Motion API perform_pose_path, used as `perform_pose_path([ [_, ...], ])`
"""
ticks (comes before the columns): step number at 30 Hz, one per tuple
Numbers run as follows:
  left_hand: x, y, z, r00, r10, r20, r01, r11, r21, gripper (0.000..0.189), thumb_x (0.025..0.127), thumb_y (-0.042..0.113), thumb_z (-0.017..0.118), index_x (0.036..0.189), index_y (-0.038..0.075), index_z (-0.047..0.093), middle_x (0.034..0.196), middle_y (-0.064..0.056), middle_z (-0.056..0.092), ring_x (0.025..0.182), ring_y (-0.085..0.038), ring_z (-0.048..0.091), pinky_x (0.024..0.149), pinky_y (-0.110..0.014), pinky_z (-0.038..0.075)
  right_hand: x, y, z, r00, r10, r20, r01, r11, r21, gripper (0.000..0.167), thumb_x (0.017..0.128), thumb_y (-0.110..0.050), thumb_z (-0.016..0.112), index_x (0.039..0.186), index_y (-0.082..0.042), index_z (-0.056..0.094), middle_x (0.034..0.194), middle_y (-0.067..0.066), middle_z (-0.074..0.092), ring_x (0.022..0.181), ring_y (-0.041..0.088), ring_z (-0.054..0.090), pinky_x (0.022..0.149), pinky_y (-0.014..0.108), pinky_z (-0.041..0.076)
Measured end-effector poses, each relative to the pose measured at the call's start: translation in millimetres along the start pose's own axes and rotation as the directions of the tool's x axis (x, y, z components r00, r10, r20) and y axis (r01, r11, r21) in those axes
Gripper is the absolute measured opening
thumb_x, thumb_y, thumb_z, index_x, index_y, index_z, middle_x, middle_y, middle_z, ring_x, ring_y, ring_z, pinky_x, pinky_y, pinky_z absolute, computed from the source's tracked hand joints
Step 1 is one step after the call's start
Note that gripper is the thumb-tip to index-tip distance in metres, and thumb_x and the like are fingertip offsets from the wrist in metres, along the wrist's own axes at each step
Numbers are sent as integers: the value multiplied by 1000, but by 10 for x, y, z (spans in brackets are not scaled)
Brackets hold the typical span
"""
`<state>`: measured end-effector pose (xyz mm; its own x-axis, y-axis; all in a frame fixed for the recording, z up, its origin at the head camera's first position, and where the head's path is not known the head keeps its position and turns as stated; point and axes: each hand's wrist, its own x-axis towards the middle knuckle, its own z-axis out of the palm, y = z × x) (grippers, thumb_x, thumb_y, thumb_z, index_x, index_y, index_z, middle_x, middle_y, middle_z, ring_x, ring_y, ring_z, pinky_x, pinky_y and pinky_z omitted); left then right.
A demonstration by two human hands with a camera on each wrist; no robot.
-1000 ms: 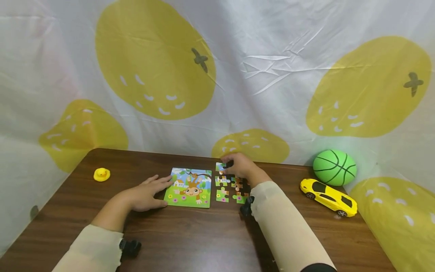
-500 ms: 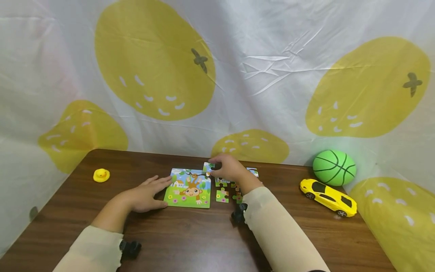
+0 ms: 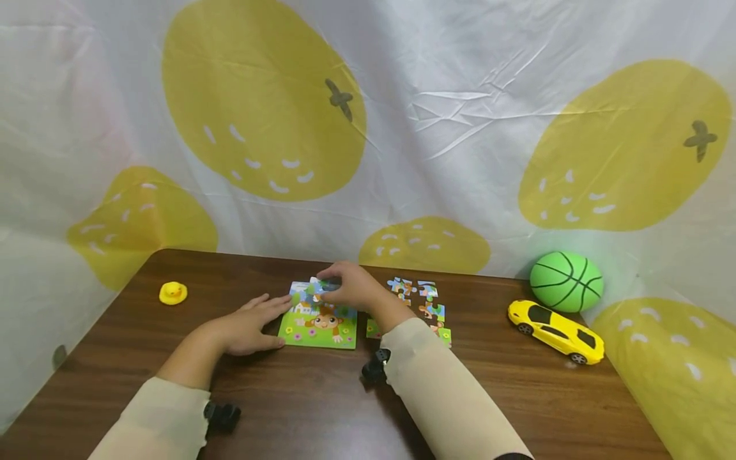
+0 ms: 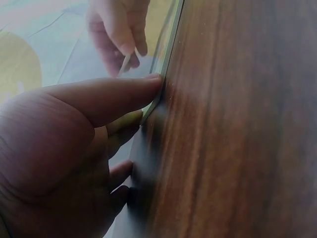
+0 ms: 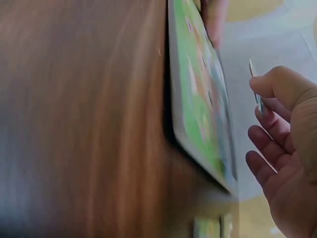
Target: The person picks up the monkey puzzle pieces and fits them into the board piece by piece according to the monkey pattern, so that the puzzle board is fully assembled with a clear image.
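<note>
A square picture board [image 3: 339,340] with a cartoon monkey lies on the table. My left hand [image 3: 246,329] rests at its left side, thumb at the near corner and fingers spread along the edge. Over the board's far part, my right hand [image 3: 358,291] pinches a small jigsaw piece [image 5: 255,94] between thumb and fingertips, seen edge-on in the right wrist view and held above the board. The other fingers of that hand are loosely bent. Several loose jigsaw pieces [image 3: 428,289] lie to the right of the board, some hidden by the right forearm.
A yellow rubber duck [image 3: 173,293] sits at the far left of the brown wooden table [image 3: 299,409]. Toward the right edge are a yellow toy car [image 3: 554,332] and a green ball [image 3: 567,282]. A fruit-print curtain [image 3: 437,147] hangs behind the table.
My right hand has carried the jigsaw piece left from the loose pieces to over the board, uncovering more pieces on the right. The left hand has stayed at the board's edge.
</note>
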<state>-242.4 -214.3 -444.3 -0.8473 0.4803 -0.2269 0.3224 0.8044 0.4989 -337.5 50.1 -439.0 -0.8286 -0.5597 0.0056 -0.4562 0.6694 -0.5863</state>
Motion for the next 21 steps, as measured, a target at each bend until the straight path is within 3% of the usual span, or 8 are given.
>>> perform_pose_path([
  [9,9,-19,6,1000,2,3,-2,1000,2,84,102,46,70,170,14,33,180,-9,23,165,-54,9,124,-82,17,157,-58,227,999,51,19,-51,999,-13,42,97,-31,79,138,-20,73,139,1,67,125,20,64,111,40,55],
  [21,12,-32,12,1000,-7,4,7,1000,-2,84,102,47,69,170,15,32,181,-9,22,165,-53,8,125,-82,17,222,-167,260,995,83,61,-76,991,-113,42,98,-30,79,139,-23,74,138,0,66,125,19,63,113,38,53],
])
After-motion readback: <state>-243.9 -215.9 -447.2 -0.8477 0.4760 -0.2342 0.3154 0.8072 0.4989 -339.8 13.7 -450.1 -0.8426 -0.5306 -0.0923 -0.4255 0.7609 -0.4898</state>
